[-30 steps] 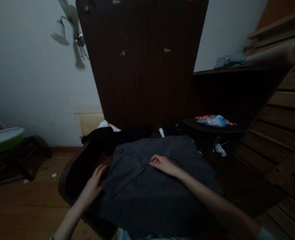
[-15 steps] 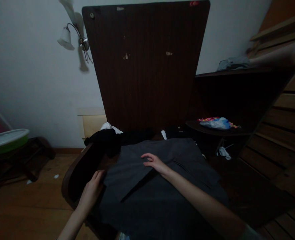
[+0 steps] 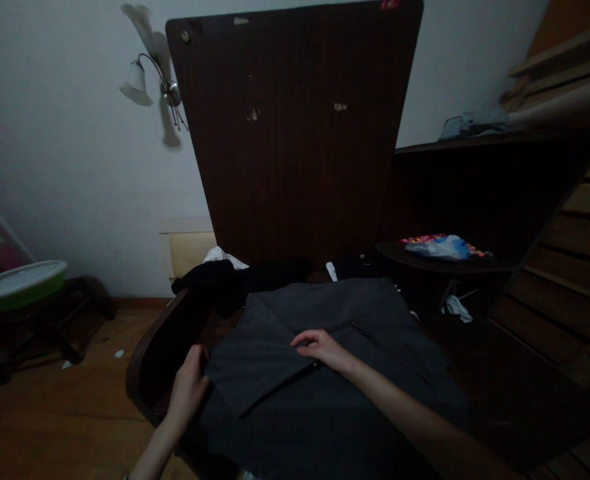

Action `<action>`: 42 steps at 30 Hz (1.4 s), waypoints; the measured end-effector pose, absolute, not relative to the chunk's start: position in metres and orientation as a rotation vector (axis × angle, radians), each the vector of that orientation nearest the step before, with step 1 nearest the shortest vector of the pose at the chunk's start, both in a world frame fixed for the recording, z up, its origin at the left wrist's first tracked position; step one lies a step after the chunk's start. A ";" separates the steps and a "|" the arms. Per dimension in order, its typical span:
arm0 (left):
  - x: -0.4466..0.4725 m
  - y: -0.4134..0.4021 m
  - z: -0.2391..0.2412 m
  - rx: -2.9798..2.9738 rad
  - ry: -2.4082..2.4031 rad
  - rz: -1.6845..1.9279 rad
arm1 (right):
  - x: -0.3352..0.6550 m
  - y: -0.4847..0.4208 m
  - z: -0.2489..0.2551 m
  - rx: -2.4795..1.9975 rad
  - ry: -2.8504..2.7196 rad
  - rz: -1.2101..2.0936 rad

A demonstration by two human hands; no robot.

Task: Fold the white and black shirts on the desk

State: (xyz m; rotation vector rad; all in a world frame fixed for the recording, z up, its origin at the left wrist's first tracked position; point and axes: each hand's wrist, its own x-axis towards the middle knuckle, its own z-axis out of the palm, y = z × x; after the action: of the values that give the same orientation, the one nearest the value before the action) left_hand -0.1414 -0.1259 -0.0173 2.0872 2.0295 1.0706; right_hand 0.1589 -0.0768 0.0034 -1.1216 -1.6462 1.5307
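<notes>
A dark grey garment point(image 3: 275, 400) lies spread in front of me, with a slit like a pocket opening on its right part and a loose flap edge running diagonally across its middle. A small round spot, perhaps a button, shows near the flap's upper end. My left hand point(image 3: 191, 383) is at the garment's left edge, fingers curled over the cloth; the fingertips are partly hidden. Over the middle of the garment is my right hand point(image 3: 322, 350), fingers bent and a gap left between thumb and forefinger, with nothing visible in it. Whether it touches the cloth is unclear.
The garment lies on dark wooden furniture with a curved left side point(image 3: 142, 360) and a tall back panel point(image 3: 295, 147). Black cloth point(image 3: 205, 275) lies behind. At right, a shelf holds a plastic bag point(image 3: 439, 248). A green-sided basin point(image 3: 25, 290) stands left; a wall lamp point(image 3: 137, 83) hangs above.
My right hand has shifted slightly down and right, its fingers more bent. The left hand has moved a little, still at the garment's left edge. The view has shifted slightly.
</notes>
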 end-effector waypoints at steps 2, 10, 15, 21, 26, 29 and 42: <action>-0.142 -0.125 -0.019 2.110 1.964 1.125 | 0.158 -0.072 0.001 -1.196 -1.779 1.429; -0.147 -0.115 -0.024 2.072 1.695 1.304 | 0.112 -0.014 0.023 -1.170 -1.652 1.206; -0.146 -0.116 -0.023 2.079 1.639 1.156 | 0.063 0.025 0.028 -1.133 -1.692 1.286; -0.145 -0.115 -0.020 2.055 1.669 1.110 | 0.040 0.049 0.030 -1.124 -1.694 1.303; -0.144 -0.116 -0.018 2.031 1.731 1.118 | 0.038 0.048 0.030 -1.175 -1.718 1.261; -0.145 -0.116 -0.018 2.032 1.739 1.095 | 0.047 0.044 0.026 -1.271 -1.735 1.197; -0.155 -0.117 -0.013 1.912 1.785 0.809 | 0.117 -0.025 0.001 -1.369 -1.951 0.912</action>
State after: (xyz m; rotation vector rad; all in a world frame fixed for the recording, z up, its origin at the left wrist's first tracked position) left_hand -0.1551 -0.1173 -0.0125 1.9118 1.7853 0.8086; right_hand 0.1174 -0.0255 0.0012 -1.3689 -1.9510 0.9121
